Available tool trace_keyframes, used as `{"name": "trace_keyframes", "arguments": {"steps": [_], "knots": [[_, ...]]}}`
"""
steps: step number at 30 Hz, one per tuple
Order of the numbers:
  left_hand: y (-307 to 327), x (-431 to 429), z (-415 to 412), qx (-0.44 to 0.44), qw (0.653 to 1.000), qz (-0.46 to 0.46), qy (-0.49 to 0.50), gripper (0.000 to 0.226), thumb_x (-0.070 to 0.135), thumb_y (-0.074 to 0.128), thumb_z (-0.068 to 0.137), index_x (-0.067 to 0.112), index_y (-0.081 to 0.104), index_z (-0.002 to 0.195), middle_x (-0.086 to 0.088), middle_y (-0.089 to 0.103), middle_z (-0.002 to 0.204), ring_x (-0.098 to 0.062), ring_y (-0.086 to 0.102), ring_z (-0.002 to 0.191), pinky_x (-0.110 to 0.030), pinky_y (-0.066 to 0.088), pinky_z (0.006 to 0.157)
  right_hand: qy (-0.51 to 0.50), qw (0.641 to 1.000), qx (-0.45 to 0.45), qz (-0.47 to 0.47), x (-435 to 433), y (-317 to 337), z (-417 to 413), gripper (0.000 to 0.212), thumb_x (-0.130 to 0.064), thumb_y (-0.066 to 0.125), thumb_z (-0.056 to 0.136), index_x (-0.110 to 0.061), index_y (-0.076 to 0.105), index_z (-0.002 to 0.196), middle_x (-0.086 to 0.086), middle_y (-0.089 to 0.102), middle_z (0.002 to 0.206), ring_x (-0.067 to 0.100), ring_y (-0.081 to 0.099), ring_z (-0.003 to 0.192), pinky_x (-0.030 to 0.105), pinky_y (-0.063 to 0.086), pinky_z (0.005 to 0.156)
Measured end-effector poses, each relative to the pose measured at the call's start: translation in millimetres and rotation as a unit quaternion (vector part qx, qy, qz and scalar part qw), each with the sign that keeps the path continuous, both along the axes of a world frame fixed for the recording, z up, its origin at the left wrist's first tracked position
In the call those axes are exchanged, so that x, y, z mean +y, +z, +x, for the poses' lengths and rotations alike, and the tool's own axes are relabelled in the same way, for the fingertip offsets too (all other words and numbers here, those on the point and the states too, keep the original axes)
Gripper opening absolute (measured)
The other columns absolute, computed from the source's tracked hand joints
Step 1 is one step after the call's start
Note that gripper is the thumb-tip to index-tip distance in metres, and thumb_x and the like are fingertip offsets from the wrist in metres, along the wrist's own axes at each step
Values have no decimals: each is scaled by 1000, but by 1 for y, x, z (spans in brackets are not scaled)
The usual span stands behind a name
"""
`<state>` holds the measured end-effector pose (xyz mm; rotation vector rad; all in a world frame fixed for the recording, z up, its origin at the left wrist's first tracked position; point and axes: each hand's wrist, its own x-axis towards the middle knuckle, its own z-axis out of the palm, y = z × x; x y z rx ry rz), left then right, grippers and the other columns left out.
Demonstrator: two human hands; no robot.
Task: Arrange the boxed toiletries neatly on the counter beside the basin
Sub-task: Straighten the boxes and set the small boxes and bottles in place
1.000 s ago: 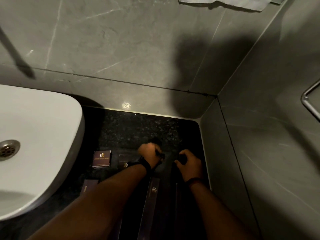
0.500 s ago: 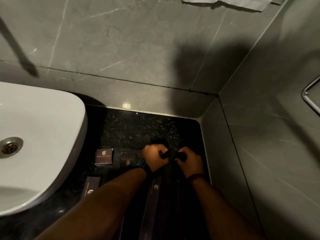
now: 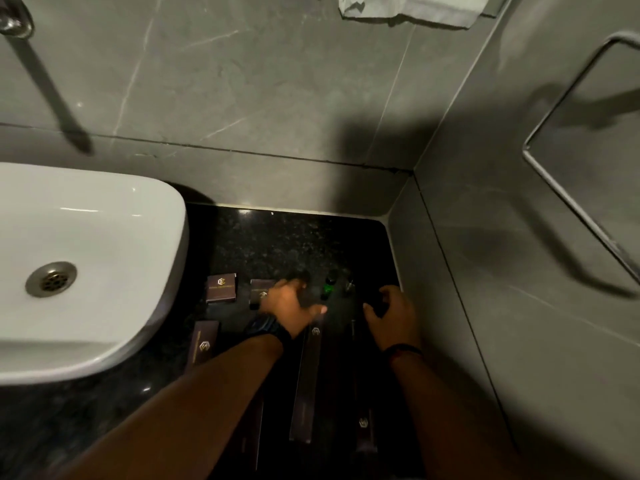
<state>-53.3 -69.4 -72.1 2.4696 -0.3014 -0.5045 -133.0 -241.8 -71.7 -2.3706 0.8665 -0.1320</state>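
Dark boxed toiletries lie on the black stone counter (image 3: 277, 244) right of the white basin (image 3: 90, 237). A small square box (image 3: 221, 288) sits near the basin, and a second small box (image 3: 260, 293) is partly under my left hand (image 3: 291, 306). A long box (image 3: 204, 344) lies beside the basin, another long box (image 3: 306, 379) between my forearms, and a third (image 3: 363, 427) by my right arm. Two small dark bottles (image 3: 329, 285) stand between my hands. My left hand is blurred, fingers apart, holding nothing. My right hand (image 3: 393, 317) is curled around a small dark item (image 3: 375, 302).
Grey tiled walls close the counter at the back and right. A metal rail (image 3: 571, 188) hangs on the right wall. A white towel (image 3: 408, 8) hangs at the top. A tap (image 3: 14, 19) juts out above the basin.
My hands were together at the counter's middle and have moved apart, the left one to the left, the right one to the right. Two small bottles now show between them.
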Motion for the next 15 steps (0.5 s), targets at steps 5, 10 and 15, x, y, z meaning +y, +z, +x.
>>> {"name": "trace_keyframes", "arguments": {"steps": [5,10,15], "knots": [[11,22,-47,11,998,63,-4,43,30,66,86,20,57,127,-13,66,124,-34,62,113,-38,52,94,226,963,147,-17,6,-3,-44,42,-15,60,81,-25,59,121,10,49,132,31,46,123,41,40,105],[15,29,-94,17,996,81,41,38,37,63,87,17,63,119,-15,67,121,-34,63,112,-36,52,92,389,873,253,-147,5,-2,-77,39,-26,50,90,-32,51,128,9,15,157,37,12,142,43,18,118],[11,31,-126,46,992,77,85,43,46,60,85,15,64,115,-15,68,118,-34,65,109,-37,55,91,357,884,216,-211,7,-3,-96,43,-29,63,83,-19,54,124,11,32,148,32,26,138,42,30,111]]}}
